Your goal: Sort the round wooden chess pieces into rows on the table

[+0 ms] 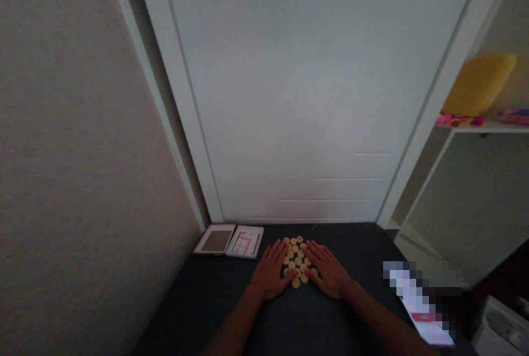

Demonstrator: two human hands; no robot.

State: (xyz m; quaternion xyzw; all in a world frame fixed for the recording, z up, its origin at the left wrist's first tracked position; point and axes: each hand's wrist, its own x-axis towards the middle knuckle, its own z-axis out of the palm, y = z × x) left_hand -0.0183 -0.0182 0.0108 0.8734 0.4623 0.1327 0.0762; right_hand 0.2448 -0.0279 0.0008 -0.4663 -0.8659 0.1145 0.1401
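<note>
Several small round tan discs point(298, 262), like wooden game pieces, lie spread in a loose cluster on the dark table point(306, 323). One disc at the far end shows a reddish mark. My left hand point(271, 272) rests flat along the left side of the cluster, its thumb over the near discs. On the other side my right hand point(328, 269) lies palm down, fingers stretched, touching the right edge of the discs. Some discs are partly hidden under the fingers. Neither hand grips anything.
An open flat box, its lid point(217, 240) beside a tray with pink lines point(247, 241), lies at the table's back left. A white door point(297, 97) stands behind the table. Pixelated papers point(425, 312) lie at the right edge. A shelf point(487, 126) holds a yellow object point(479, 86).
</note>
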